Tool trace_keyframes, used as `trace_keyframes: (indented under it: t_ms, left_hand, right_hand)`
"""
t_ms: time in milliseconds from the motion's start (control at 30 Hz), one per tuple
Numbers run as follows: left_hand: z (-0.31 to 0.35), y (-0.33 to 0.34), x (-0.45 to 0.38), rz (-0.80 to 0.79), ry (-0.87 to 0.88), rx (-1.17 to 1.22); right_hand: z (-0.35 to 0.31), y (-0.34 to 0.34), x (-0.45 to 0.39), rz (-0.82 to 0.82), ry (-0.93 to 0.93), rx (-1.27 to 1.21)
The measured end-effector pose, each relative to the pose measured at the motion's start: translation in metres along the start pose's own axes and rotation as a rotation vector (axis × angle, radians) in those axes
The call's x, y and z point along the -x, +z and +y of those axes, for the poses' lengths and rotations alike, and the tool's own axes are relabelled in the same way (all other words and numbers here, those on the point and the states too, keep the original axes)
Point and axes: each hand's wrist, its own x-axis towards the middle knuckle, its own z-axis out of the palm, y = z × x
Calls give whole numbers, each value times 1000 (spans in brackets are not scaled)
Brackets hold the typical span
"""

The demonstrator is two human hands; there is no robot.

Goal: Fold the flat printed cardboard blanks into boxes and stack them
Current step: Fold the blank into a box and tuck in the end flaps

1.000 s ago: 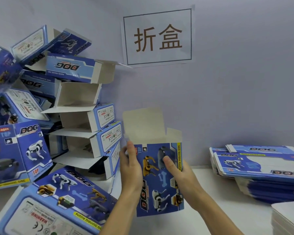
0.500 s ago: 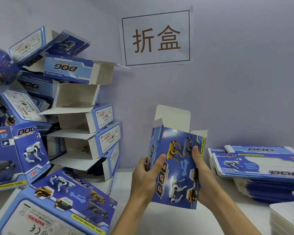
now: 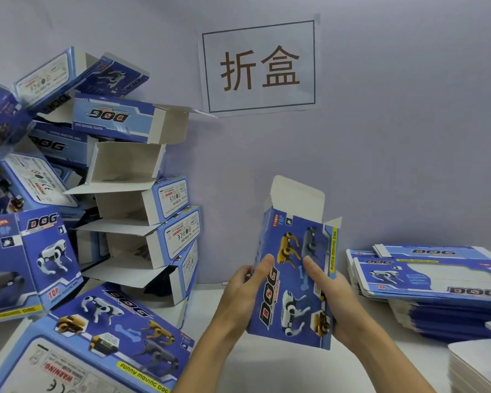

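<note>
Since earlier: box (image 3: 294, 279) now squared open, shifted right
Stack: folded boxes (image 3: 142, 199) piled well left; flat blanks (image 3: 425, 282) right
Box axis: upright, top flap (image 3: 298, 198) open, between both hands
Left hand (image 3: 245, 290): thumb pinching left edge, nearer stack
Right hand (image 3: 329, 296): thumb across front, fingers curled behind right edge

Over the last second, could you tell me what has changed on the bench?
The blue printed cardboard box shifted right and opened from flat into a sleeve; both hands, left and right, kept gripping it. The folded-box pile and flat blank stack stayed put.
</note>
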Motion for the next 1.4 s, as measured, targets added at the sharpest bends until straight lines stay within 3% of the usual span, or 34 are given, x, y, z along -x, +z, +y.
trace_keyframes:
  t_ms: [100,267,367,467,567,700,767,933,1100,1233,1400]
  left_hand:
    - [3,4,2,-57,2,-21]
    - [-2,2,-1,127,31,28]
    - [-2,-5,-1,139,22,27]
    - [3,-3,0,110,19,4]
    - [7,-1,2,52,-36,22]
    - [11,-15,7,-196,-99,-85]
    - [13,-21,9,-213,-68,-88]
    - [9,-14,5,19,132,-153]
    - [-7,3,-3,364,398,-674]
    - [-21,14,-3,455,577,-1045]
    - [-32,14,-4,433,620,-1046]
  right_hand:
    - [-3,-4,0,53,15,27]
    - [0,3,-2,76,3,21]
    - [4,6,-2,33,3,-45]
    - [5,0,1,-31,11,-118]
    - [4,-6,0,4,-22,-101]
    - [2,-14,-2,59,-44,-101]
    - [2,-14,-2,57,-53,-117]
    - [5,-6,-2,7,-23,5]
    - [7,1,4,-83,32,-66]
    - [11,4,5,-102,34,-135]
    - [12,-6,3,-47,-6,-185]
